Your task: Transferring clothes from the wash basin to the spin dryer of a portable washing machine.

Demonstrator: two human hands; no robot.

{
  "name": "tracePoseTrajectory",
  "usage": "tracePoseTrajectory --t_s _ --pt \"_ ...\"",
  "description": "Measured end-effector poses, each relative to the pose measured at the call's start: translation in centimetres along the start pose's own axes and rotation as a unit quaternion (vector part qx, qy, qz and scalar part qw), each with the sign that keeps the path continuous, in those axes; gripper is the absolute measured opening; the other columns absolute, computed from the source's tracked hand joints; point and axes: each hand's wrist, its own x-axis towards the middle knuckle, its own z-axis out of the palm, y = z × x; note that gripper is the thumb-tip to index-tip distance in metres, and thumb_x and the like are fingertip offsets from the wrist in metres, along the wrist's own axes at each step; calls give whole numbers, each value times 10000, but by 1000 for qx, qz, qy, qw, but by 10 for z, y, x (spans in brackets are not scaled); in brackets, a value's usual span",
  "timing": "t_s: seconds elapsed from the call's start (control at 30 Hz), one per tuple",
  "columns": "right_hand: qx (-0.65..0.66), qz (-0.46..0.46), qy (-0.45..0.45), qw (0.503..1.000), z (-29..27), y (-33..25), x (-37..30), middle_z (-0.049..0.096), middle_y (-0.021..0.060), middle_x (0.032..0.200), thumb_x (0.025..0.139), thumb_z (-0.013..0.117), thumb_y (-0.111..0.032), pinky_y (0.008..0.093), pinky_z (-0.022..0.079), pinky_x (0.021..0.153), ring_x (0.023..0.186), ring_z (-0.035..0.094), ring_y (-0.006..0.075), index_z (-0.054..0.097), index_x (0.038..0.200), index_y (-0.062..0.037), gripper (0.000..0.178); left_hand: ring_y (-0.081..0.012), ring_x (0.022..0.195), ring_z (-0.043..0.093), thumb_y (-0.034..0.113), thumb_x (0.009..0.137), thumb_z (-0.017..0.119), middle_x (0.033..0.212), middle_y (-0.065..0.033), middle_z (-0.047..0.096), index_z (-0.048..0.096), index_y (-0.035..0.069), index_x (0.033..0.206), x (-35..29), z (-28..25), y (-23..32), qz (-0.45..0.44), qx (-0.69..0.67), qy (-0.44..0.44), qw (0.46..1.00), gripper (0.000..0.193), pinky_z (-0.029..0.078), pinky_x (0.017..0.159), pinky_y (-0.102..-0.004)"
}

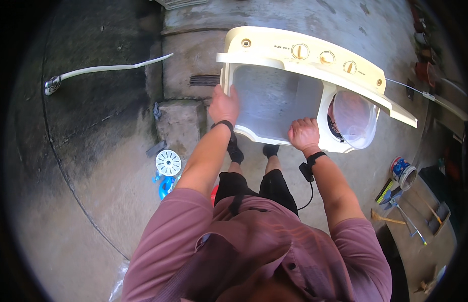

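A: Any trouble likely from here?

B: Possibly. Cream-white washing machine [264, 48] right in front of both hands, reaching well past the right hand [303, 133] on that side. Could twist or tip, at a guess, from an uneven pull, with the left hand [225, 104] at the left side and no hand at the far right end.

A: And the looser parts?

B: Worth watching the clear round lid [362, 118], just right of the right hand, tilted over the round opening (hard to tell how firmly fixed). Might crack or break away if knocked. Also the thin black cable [311, 191] hanging below the right wrist, liable to snag on an edge. Dark shoes [270, 150] just below the hands, too, and so open to a bump in case of a slip.

A: How open, the left hand?

B: Bent closed around the machine's left edge, thumb toward the grey tub [274, 95], fingers on the outer side.

A: And the right?

B: Curled over the near rim, knuckles up, close to the divide between tub and round opening. Fingertips partly hidden; cannot tell how hard a grip.

A: Anything else near?

B: White slotted disc [168, 162], below and left of the left hand, untouched.
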Motion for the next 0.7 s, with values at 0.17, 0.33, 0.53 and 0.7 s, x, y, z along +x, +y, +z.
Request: tracePoseTrajectory --t_s 0.17,0.33,0.53,0.7 --pt "-2 -3 1 1000 2 2 -3 603 50 687 738 590 -228 365 411 762 750 564 233 611 660 -108 144 -403 902 644 461 910 510 1060 -215 643 516 38 1186 -1 -1 1 -3 -3 -16 1000 505 508 776 -489" --pt "-9 -2 -5 1000 1 1 -2 606 46 683 738 589 -228 363 414 751 744 566 230 611 657 -109 145 -399 914 642 466 915 504 1071 -211 640 511 40 1188 0 1 -3 2 3 -9 1000 506 504 782 -495" --pt "-1 -9 9 1000 0 1 -1 588 40 679 751 584 -220 362 416 738 733 557 231 597 660 -111 143 -409 881 645 475 923 488 1036 -214 647 519 66 1142 1 7 -6 10 5 6 1000 465 512 763 -493" --pt "-3 -8 5 1000 2 2 -1 589 42 681 750 584 -221 360 414 733 730 557 232 598 659 -111 143 -416 862 647 475 924 484 1004 -222 652 515 66 1136 0 5 -5 15 3 6 1000 462 515 751 -500"
